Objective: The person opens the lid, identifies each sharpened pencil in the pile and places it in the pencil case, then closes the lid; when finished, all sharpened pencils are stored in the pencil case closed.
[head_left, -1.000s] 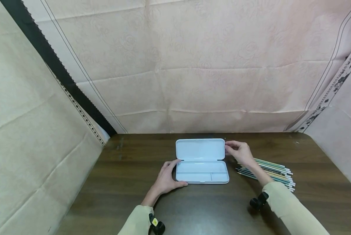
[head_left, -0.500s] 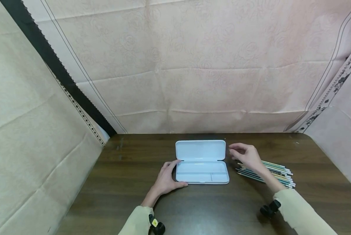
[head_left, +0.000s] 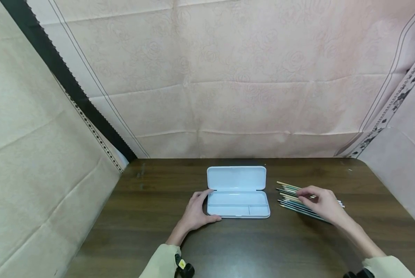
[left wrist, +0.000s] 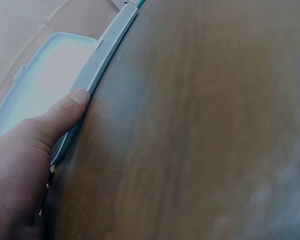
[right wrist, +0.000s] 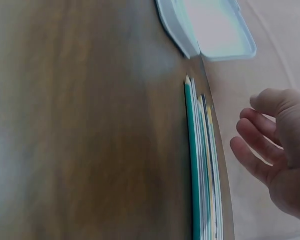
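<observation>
A pale blue pencil case [head_left: 221, 198] lies on the table with its lid [head_left: 236, 178] swung back. Its tray has a long compartment and smaller ones along the front, with nothing in them. My left hand [head_left: 192, 214] holds the case's left end, thumb [left wrist: 72, 110] against the front edge and index finger near the hinge corner. Right of the case lies a bundle of pencils [head_left: 292, 203], tips toward the case. Over the bundle hovers my right hand [head_left: 323, 202], fingers loosely bent and nothing between them. In the right wrist view that hand [right wrist: 284, 150] is apart from the pencils [right wrist: 197, 165].
The brown wooden table [head_left: 242, 251] ends at a far edge against a pale cloth wall [head_left: 249, 96]. Further cloth panels close in the left side [head_left: 47, 173] and the right side [head_left: 402, 166].
My right hand has left the lid's right edge and moved right and nearer, to above the pencils. The lid lies slightly lower in view than before. My left hand has stayed on the case.
</observation>
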Motion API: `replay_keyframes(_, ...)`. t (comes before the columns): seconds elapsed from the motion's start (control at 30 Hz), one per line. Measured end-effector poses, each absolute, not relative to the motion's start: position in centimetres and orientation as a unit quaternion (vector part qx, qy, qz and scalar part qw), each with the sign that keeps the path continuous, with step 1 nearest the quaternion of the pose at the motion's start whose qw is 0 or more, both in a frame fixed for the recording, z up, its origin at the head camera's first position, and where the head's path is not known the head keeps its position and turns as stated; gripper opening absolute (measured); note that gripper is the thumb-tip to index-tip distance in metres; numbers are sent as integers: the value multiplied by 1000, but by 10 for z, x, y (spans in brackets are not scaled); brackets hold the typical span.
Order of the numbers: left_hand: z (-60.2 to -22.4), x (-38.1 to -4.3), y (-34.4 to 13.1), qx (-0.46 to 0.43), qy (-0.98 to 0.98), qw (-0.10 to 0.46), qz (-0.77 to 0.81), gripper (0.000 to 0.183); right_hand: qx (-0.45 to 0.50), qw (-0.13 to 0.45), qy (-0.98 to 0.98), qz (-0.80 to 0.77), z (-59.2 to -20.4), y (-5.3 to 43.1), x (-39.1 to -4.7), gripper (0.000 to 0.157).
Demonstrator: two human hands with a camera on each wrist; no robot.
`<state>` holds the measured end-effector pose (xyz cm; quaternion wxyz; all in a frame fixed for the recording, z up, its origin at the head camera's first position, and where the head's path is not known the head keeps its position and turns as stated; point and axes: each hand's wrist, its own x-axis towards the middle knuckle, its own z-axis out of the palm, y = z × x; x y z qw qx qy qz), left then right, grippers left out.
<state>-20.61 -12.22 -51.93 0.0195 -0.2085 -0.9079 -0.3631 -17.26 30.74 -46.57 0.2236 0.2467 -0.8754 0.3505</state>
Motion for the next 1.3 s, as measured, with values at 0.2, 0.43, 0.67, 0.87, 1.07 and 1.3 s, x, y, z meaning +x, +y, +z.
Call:
replay_keyframes(0.2, -519, -207, -124, -210, -909, 27, -361, 90, 266, 247, -875, 319, -473, 328, -152, 35)
replay_keyframes(0.43, -519, -206, -124, -209, -908, 26, -362, 90, 265, 268, -888, 262, -484, 346, -136, 40)
replay_keyframes(0.67, -517, -205, -124, -210, -908, 22, -361, 90, 250, 276, -900, 226, -489, 357, -128, 41)
replay_keyframes(0.87, -516, -205, -122, -205, -910, 16, -360, 89, 228, 255, -915, 215, -492, 362, -122, 39)
replay_keyframes(1.07, -517, -206, -121, -204, -910, 18, -360, 89, 218, 253, -920, 205, -495, 365, -120, 39)
replay_keyframes(1.3, -518, -206, -121, -205, -911, 18, -358, 89, 220, 253, -922, 196, -500, 367, -121, 40)
